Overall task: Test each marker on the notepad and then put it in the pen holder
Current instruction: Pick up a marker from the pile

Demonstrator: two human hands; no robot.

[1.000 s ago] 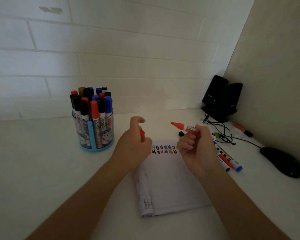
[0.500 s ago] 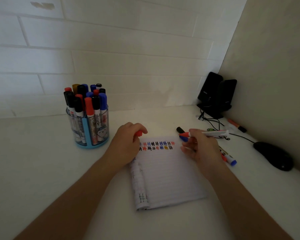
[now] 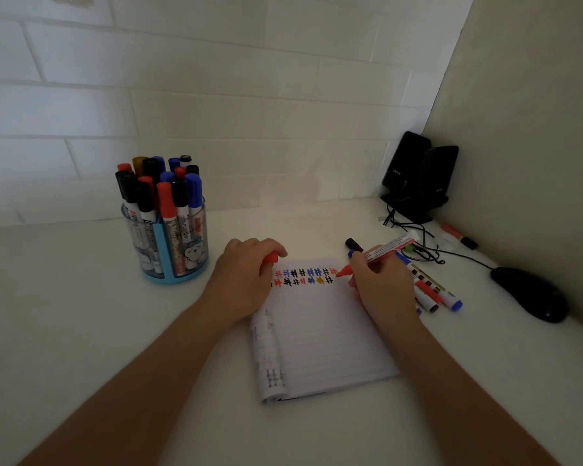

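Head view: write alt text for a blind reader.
The right hand writes with a red marker on the notepad beside coloured test marks; the left hand holds the red cap. A filled pen holder stands left, loose markers right.

The head view looks forward and down from behind the left grip (image 3: pixel 246 280) and right grip (image 3: pixel 381 287). It sits near, above the bench (image 3: pixel 81 314).

Lined paper notepad (image 3: pixel 330 334), clear plastic holder (image 3: pixel 169 243)
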